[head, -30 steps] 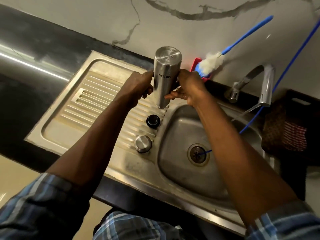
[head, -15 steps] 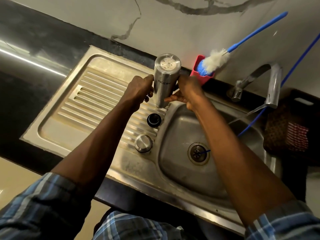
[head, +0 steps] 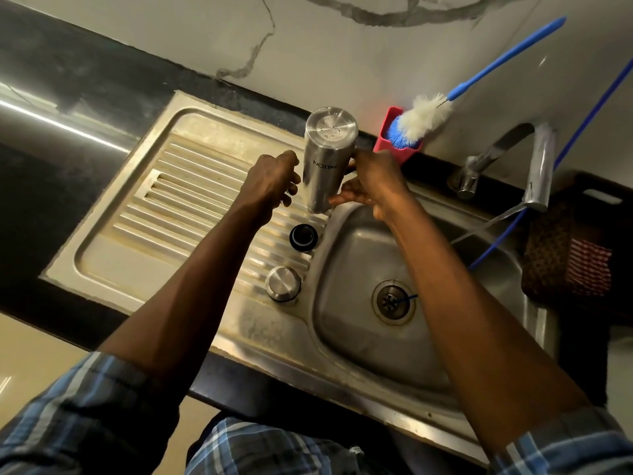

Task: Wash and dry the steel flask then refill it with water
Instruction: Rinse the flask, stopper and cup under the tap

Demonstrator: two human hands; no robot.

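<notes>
The steel flask point(head: 325, 159) is upside down, base up and mouth down, over the ribbed drainboard point(head: 191, 207) at the left rim of the sink basin point(head: 359, 269). My right hand point(head: 373, 183) grips its right side, thumb in front and fingers behind. My left hand point(head: 274, 180) is curled against its left side. I cannot tell whether the mouth touches the drainboard. A black inner cap point(head: 303, 236) and a steel outer cap point(head: 283, 283) lie on the drainboard just below the flask.
The tap point(head: 541, 166) at the right runs a thin stream point(head: 486, 224) into the basin. A blue hose point(head: 496, 248) leads to the drain point(head: 394, 301). A bottle brush point(head: 421, 114) stands in a red holder point(head: 390, 138). A cloth point(head: 568, 255) lies at the right.
Both hands have lowered the inverted flask a little toward the drainboard, and its base now faces me more. The caps have not moved.
</notes>
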